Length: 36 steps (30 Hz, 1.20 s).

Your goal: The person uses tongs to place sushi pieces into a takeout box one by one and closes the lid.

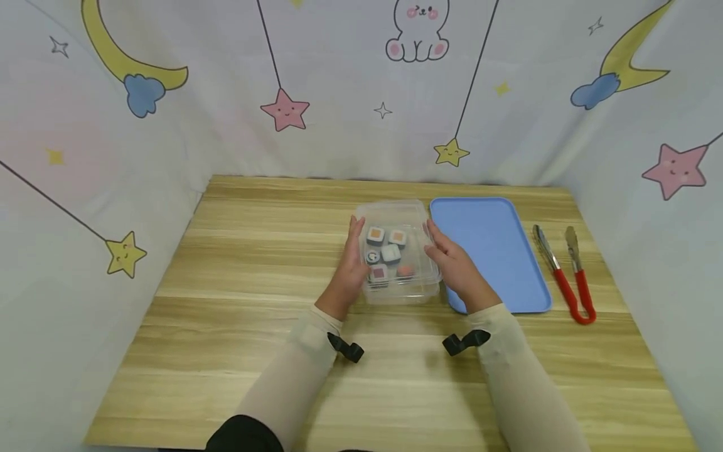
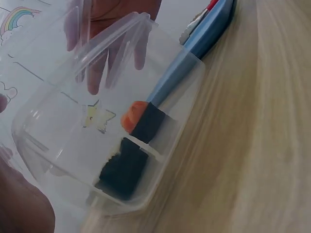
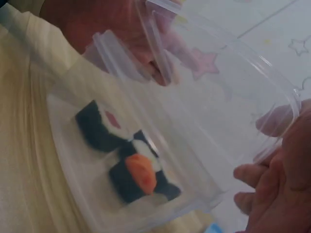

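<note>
A clear plastic box [image 1: 402, 294] stands on the table, holding several sushi pieces [image 1: 390, 253]. Some have a dark wrap and white middle; one carries an orange topping [image 3: 141, 174]. Above the box, its clear lid [image 1: 392, 210] sits tilted, with a gap between the two rims in both wrist views. My left hand [image 1: 351, 267] grips the lid's left side. On the opposite side my right hand [image 1: 459, 267] holds the lid's edge, thumb over the top. The left fingertips are partly hidden by the plastic in the right wrist view.
Right of the box lies a blue tray [image 1: 491, 251], close under my right hand. Beyond it are tongs [image 1: 576, 292] with red handles, their arms spread. A printed cloth [image 1: 339, 150] hangs around the wooden table [image 1: 254, 251] at the back and sides.
</note>
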Available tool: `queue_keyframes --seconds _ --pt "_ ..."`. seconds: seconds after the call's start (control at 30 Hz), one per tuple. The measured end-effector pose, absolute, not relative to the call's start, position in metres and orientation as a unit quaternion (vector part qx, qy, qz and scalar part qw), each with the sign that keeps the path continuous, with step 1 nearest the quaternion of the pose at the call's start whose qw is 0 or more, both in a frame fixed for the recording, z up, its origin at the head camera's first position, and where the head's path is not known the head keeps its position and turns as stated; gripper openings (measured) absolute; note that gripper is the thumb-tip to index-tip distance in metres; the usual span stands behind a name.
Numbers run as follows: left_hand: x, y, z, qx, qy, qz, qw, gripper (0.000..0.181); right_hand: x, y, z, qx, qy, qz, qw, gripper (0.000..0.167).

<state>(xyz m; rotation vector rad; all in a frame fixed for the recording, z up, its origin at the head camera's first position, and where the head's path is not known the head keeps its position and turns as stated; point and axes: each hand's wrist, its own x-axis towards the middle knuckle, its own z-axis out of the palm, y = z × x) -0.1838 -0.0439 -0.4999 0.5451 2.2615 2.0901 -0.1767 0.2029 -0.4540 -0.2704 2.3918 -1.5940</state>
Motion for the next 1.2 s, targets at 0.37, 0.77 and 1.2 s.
queue_keyframes --seconds 0.37,0.77,1.2 --pt "-0.179 -0.049 -0.510 0.192 0.819 0.540 0.017 0.097 -0.169 0.198 -0.489 -0.082 0.834 -0.533 0.117 0.086" --pt "-0.190 -0.053 -0.505 0.185 0.872 0.453 0.015 0.093 -0.171 0.188 -0.487 -0.068 0.888 -0.447 0.082 0.086" --pt "-0.194 -0.053 -0.499 0.182 0.872 0.453 0.030 0.089 -0.167 0.178 -0.484 -0.016 0.900 -0.428 0.087 0.090"
